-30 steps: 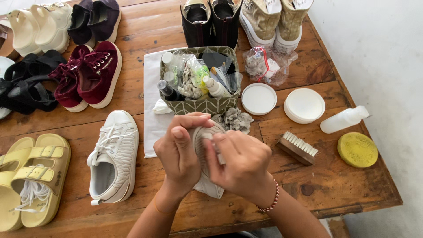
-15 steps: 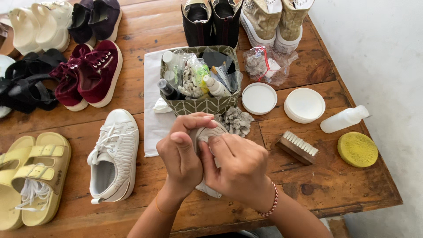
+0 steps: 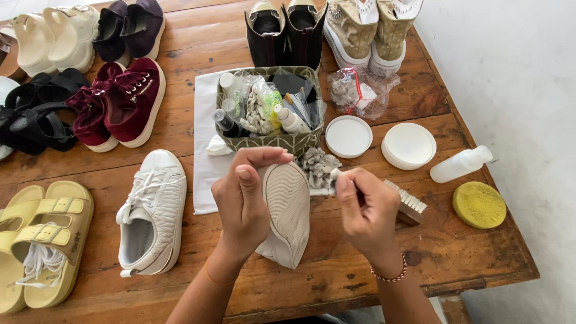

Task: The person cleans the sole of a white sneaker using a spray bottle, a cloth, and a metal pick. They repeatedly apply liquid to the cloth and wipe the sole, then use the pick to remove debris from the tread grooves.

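A wooden table [image 3: 372,276] fills most of the frame, with a pale wall along the right edge. Shoes crowd its upper and left parts: cream platform sandals [image 3: 51,36] and dark purple shoes [image 3: 129,27] at the upper left, black sandals [image 3: 36,114] and burgundy sneakers [image 3: 120,102] below them, yellow sandals [image 3: 39,240] at the lower left, black boots [image 3: 285,33] and beige high-tops [image 3: 372,30] along the top. A white sneaker [image 3: 150,216] lies upright at lower left of centre. A patterned basket [image 3: 270,143] of bottles and cloths stands at the upper centre on a white cloth [image 3: 204,174]. At centre, the left hand [image 3: 243,201] is closed around a second white sneaker [image 3: 288,216], held sole up just above the table's near part. Just right of it, the right hand [image 3: 366,210] pinches a small white piece [image 3: 335,175] between fingertips, near the sole's edge; what it is cannot be told. To the right lie two round white lids [image 3: 381,141], a wooden brush [image 3: 408,204], a white bottle [image 3: 459,165] on its side and a yellow round sponge [image 3: 479,205].
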